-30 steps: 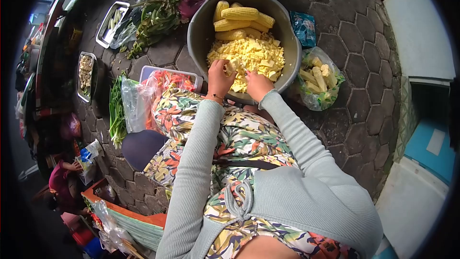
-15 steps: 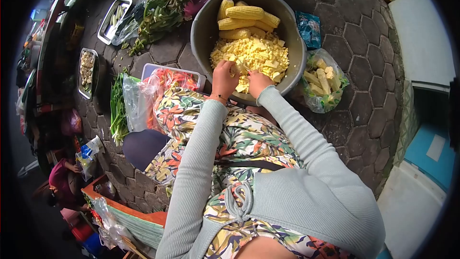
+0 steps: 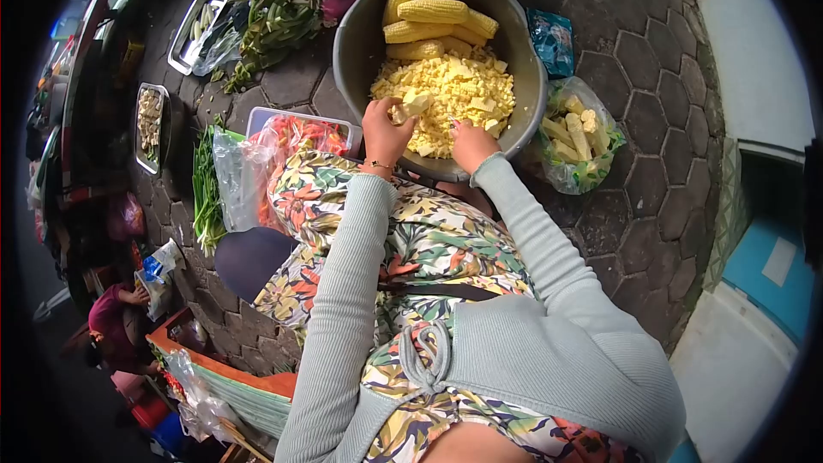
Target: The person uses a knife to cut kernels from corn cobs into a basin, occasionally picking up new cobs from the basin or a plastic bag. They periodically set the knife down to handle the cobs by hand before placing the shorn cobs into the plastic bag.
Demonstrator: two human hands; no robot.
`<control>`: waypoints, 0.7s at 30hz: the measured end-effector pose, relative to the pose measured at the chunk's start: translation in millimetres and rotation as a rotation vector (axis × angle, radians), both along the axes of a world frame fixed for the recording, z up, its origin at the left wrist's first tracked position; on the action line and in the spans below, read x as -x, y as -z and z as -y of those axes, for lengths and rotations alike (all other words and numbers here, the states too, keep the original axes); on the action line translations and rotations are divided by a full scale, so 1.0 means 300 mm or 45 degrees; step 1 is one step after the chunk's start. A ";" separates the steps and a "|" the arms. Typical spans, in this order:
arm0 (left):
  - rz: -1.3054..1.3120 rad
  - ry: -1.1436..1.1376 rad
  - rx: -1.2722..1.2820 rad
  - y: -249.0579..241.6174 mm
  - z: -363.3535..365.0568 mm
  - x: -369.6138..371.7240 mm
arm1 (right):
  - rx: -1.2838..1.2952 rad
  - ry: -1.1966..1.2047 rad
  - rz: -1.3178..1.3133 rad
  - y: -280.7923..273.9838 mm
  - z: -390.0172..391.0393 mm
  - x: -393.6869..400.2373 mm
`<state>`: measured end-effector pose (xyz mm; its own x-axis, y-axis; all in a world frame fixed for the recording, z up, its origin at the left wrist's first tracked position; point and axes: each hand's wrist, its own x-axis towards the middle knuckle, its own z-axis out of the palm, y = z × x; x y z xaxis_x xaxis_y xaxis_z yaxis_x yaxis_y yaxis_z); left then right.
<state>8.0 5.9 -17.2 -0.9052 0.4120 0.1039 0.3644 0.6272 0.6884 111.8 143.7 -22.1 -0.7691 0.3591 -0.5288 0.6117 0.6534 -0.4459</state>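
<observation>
Inside a large grey tub point(image 3: 345, 69) lies a heap of cut corn kernels point(image 3: 463, 86), with several whole peeled corn cobs point(image 3: 433, 11) stacked at its far side. My left hand point(image 3: 386, 131), at the tub's near edge, pinches a pale yellow piece of corn point(image 3: 417, 104) over the kernels. To its right, my right hand point(image 3: 474, 146) is closed above the heap. Something small and thin shows at its fingertips, but I cannot make out what it is.
Right of the tub are a plastic bag of cobs point(image 3: 583, 141) and a blue packet point(image 3: 550, 41). On the left stand a container of red chillies point(image 3: 313, 133), green onions point(image 3: 208, 197), green leaves point(image 3: 279, 26) and two trays. A person point(image 3: 111, 326) sits at lower left.
My hands have moved apart: the left shifted left and shows the corn piece more plainly, the right moved slightly right. The whole view has shifted a little.
</observation>
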 end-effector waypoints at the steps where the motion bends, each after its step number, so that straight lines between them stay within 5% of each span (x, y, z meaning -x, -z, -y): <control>1: 0.005 0.010 0.004 0.006 0.004 0.001 | 0.030 0.008 -0.011 -0.028 0.014 0.004; 14: -0.063 0.072 0.006 -0.004 -0.013 -0.008 | -0.163 0.046 0.171 0.130 0.033 0.182; 21: -0.136 0.070 -0.006 0.024 0.009 0.005 | -0.128 -0.172 0.320 0.190 -0.016 0.149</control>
